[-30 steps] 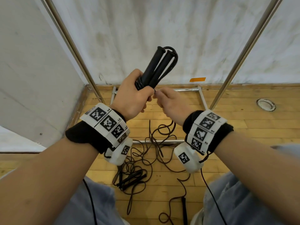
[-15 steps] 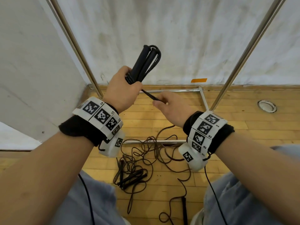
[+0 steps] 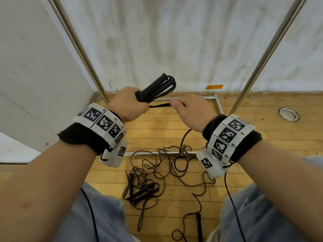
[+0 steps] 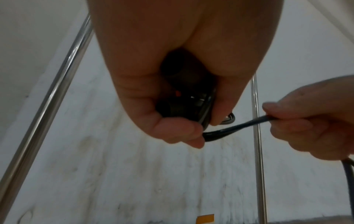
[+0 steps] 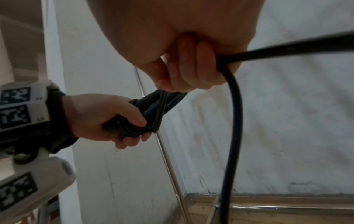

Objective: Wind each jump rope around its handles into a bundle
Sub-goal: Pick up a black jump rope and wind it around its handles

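My left hand (image 3: 128, 105) grips the two black handles (image 3: 153, 89) of a jump rope held side by side, pointing up and to the right, with a few turns of cord around their lower end (image 5: 132, 128). A short taut stretch of black cord (image 3: 160, 105) runs from there to my right hand (image 3: 189, 110), which pinches it (image 4: 249, 124). From the right hand the cord (image 5: 231, 121) hangs down toward the floor. On the wooden floor lies a tangle of dark rope (image 3: 157, 165) with other black handles (image 3: 141, 191) in it.
Two slanted metal poles (image 3: 76, 48) (image 3: 267, 51) and floor-level metal bars (image 3: 218, 105) frame the spot before a white wall. An orange tape strip (image 3: 214, 86) sits at the wall's foot. A round metal floor fitting (image 3: 288, 114) lies at right. My knees in grey trousers (image 3: 97, 220) are below.
The left hand has tilted the handles lower and to the right. The right hand has drawn away to the right, pulling the cord taut between the hands.
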